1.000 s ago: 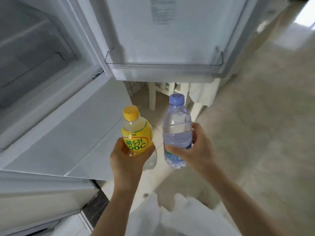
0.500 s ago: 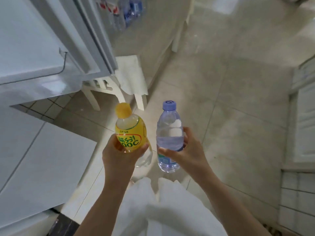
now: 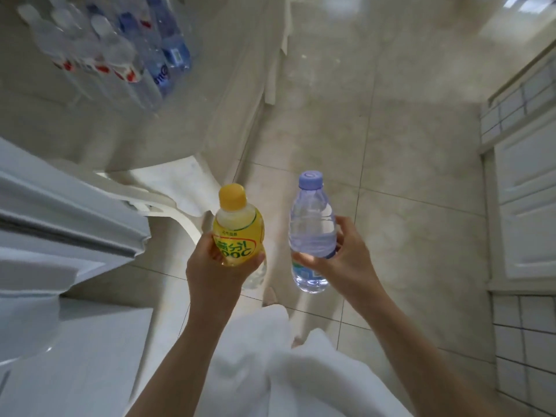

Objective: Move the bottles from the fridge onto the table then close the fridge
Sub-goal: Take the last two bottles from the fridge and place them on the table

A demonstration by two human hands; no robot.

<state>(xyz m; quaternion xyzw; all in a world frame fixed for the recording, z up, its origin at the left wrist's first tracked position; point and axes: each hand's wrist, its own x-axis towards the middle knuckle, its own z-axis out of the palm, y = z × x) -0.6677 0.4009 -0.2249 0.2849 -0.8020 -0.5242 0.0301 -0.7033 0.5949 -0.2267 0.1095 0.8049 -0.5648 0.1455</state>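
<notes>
Left hand (image 3: 216,266) wrapped round the yellow bottle (image 3: 237,227), right hand (image 3: 346,260) round the water bottle (image 3: 311,236), both upright over the floor. Probably light, thin-walled, perhaps damp: best gripped mid-body, gently. Bench (image 3: 126,130) far left.

The yellow bottle (image 3: 237,233) in my left hand (image 3: 215,266) carries the only legible lettering: large characters ending in "00C" in green, ringed in red, on its yellow label. Other labels are too blurred to read.
</notes>
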